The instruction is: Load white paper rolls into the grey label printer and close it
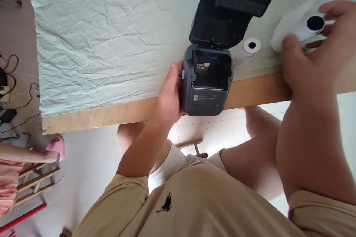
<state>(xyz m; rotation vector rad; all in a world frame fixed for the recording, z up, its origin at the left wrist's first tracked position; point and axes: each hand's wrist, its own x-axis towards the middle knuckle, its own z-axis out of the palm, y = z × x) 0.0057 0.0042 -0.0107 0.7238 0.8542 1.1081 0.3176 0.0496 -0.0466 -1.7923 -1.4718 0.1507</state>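
- While I watch from the head camera, far left shows a black adapter [8, 116] with cables, and below it another person's foot in a pink shoe [59, 144].
- Table [97, 114]: wrinkled pale green cloth [111, 44] on top, bare wood along the near edge.
- Left hand [169, 98]: closed on the printer's left side, thumb visible; I can't tell exactly where the hidden fingers sit.
- Printer [208, 77]: at the near edge, lower end reaching past the wood, lid [219, 26] swung open, bay facing me.
- Small roll [244, 53]: on the cloth, just right of the printer, dark core showing.
- Large roll [294, 26]: farther right, loose paper trailing; I can't tell if it's lifted.
- Right hand [322, 57]: thumb and fingers curled around that roll.
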